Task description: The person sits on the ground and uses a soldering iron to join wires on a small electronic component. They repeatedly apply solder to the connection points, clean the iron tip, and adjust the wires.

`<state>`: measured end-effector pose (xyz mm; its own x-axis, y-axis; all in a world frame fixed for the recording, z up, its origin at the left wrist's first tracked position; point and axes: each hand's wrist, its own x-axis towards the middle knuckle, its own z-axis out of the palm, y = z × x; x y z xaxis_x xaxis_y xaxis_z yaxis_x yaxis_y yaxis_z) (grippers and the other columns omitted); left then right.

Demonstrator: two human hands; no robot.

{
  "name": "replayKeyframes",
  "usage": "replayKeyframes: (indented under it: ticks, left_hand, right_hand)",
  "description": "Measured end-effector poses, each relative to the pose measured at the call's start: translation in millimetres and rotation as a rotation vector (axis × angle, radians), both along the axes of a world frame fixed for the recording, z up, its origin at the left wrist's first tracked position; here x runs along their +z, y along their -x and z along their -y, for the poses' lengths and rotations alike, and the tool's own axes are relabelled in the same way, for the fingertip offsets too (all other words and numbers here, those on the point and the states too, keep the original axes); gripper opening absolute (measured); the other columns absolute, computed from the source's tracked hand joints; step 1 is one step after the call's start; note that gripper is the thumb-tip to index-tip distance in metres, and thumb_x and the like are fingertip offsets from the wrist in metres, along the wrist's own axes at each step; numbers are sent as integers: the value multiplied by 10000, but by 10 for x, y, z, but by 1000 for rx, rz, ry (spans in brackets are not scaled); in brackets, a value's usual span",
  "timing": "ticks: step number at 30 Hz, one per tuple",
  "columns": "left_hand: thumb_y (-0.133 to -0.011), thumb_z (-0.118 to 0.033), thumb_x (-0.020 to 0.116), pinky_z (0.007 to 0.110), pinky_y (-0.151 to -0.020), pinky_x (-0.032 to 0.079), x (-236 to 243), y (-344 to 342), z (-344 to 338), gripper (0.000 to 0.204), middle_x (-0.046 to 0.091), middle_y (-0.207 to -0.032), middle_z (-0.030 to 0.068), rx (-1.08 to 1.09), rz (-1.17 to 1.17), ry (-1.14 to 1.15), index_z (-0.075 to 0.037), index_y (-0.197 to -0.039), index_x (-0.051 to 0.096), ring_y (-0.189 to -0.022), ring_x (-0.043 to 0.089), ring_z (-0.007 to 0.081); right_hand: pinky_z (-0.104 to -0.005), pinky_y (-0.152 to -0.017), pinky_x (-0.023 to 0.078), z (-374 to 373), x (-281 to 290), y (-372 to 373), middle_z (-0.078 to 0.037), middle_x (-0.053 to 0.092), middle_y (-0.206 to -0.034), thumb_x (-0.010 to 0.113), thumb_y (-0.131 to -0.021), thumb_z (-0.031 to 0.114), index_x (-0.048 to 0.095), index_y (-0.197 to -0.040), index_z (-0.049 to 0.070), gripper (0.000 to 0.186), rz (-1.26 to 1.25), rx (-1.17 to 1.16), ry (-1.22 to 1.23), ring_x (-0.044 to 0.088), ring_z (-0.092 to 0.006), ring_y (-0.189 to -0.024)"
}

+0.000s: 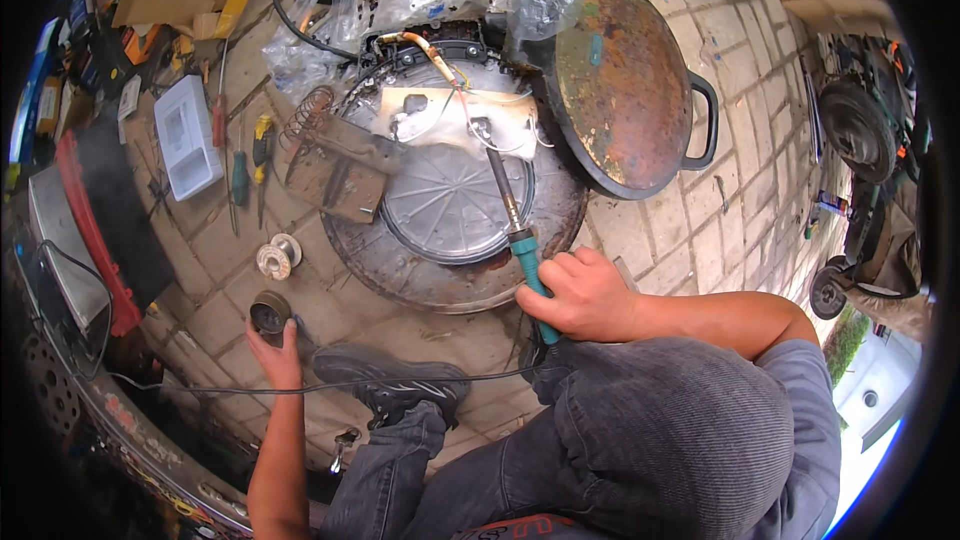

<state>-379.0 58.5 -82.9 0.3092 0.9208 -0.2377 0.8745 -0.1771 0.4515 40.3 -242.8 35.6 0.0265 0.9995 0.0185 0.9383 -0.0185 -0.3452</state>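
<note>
Clock directions taken from the centre of the view.

- Right hand (578,295), 4 o'clock: fist closed firmly round the green handle of a soldering iron (527,252). The iron's metal shaft points towards 12 o'clock, its tip at a white pad (512,117); whether tip and pad touch cannot be told.
- Left hand (272,352), 8 o'clock: thumb and fingers curved about the near side of a small round tin (269,313), open side up; whether it is lifted off the paving cannot be told.
- Round metal base (400,283), at centre, beneath the pad and its wires; ribbed disc in its middle.
- Rusty bracket (350,185), 10 o'clock, over the base's edge; coil spring (308,112) beside it.
- Round pan (625,90), between 1 and 2 o'clock, rust-mottled, dark-handled.
- Spool (279,256), 9 o'clock, near the tin.
- White plastic tray (187,155), between 9 and 10 o'clock; green-handled screwdriver (239,180) near it.
</note>
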Motion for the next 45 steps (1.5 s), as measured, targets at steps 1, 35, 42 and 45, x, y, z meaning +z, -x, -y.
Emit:
replayKeyframes:
  ticks: [1, 35, 42, 45]
  left_hand:
    - [-801, -293, 820, 461, -1109, 333, 13, -39, 13, 836, 447, -1407, 270, 5, -46, -6, 60, -1424, 387, -1293, 437, 410]
    - [-899, -193, 754, 237, -688, 451, 1379, -3002, 1489, 329, 656, -898, 34, 249, 309, 1434, 4, -1096, 578, -779, 597, 87]
    - [-878, -180, 776, 248, -599, 499, 1222, -3089, 1388, 309, 647, -844, 65, 285, 257, 1391, -22, -1001, 541, -693, 615, 119]
    - [-889, -168, 765, 245, -583, 511, 1192, -3063, 1336, 283, 638, -826, 62, 280, 256, 1409, -35, -984, 534, -679, 624, 122]
  right_hand:
    - [-317, -580, 326, -2, -11, 8, -3, 397, -731, 617, -724, 225, 614, -931, 177, 212, -1, 0, -2, 485, -158, -644]
    - [-290, -856, 535, 192, -114, 193, -114, 680, -1079, 687, -961, 185, 512, -1223, -24, 379, -1894, -729, 352, 663, -156, -989]
    - [-257, -686, 518, -11, -291, 262, -74, 690, -933, 666, -976, 194, 566, -1121, -31, 286, -1967, -767, 384, 642, -110, -831]
    - [-254, -657, 506, -27, -328, 285, -46, 677, -891, 659, -979, 187, 583, -1080, -16, 239, -1959, -778, 423, 622, -94, -785]
